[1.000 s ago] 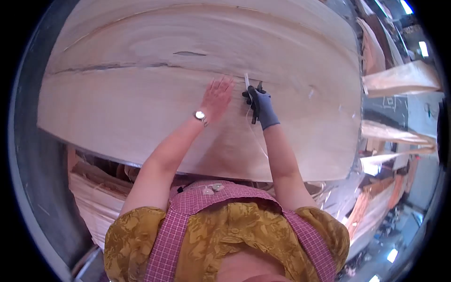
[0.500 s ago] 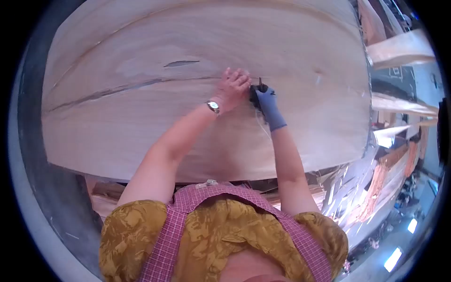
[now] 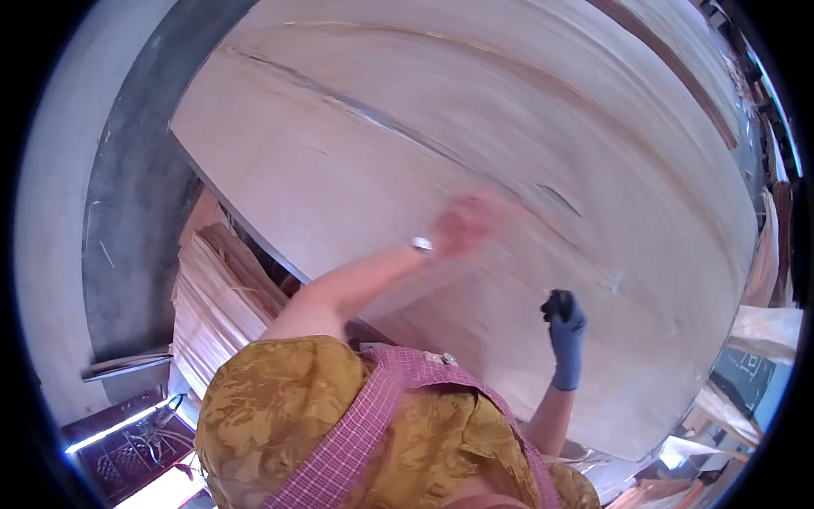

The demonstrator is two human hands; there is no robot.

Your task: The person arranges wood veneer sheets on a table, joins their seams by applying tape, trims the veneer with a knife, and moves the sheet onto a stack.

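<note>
A large pale sheet of wood veneer (image 3: pixel 339 195) spreads out in front of me. A long split (image 3: pixel 373 114) runs across it, and a short dark slit (image 3: pixel 560 199) lies to the right of that. My left hand (image 3: pixel 473 222), bare and with a watch (image 3: pixel 421 245) at the wrist, is over the sheet near the split; motion smears its fingers. To its lower right, my right hand (image 3: pixel 564 316) wears a blue-grey glove with black fingers. Those fingers are curled closed, and whatever they hold is hidden.
Stacked veneer sheets (image 3: pixel 225 284) lie below the sheet's left edge. A grey surface (image 3: pixel 140 195) curves along the far left. A dark strip (image 3: pixel 670 68) crosses the upper right. More wood pieces (image 3: pixel 767 331) stick out at the right.
My view has turned, so the sheet now slants down to the right. My hands were close together at the split line; now they are apart, the right one drawn back toward my body.
</note>
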